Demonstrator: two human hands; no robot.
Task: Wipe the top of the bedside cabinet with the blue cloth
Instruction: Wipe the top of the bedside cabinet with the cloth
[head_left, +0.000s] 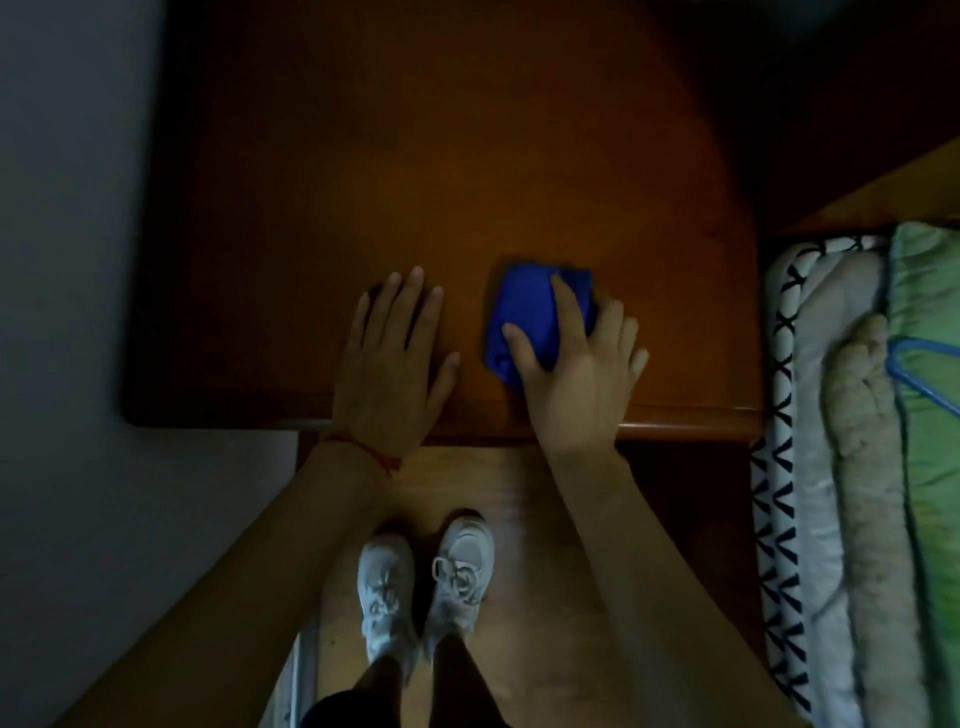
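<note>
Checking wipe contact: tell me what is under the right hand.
Under the right hand lies the bunched blue cloth, pressed onto the brown wooden cabinet top. Its fingers cover part of the cloth; the wood beneath is hidden.

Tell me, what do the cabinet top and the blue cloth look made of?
The cabinet top looks like wood with a smooth varnished finish: reddish-brown, a faint sheen, a rounded front edge. The blue cloth under the right hand seems a soft fabric, bunched into folds; the weave is too blurred to tell.

Bedding, hanger, shoes, floor

Patterned bedding (789, 467) and a green quilt (930, 415) lie right, a blue hanger (914, 358) on top; white shoes (426, 587) stand on wooden floor (545, 545).
</note>
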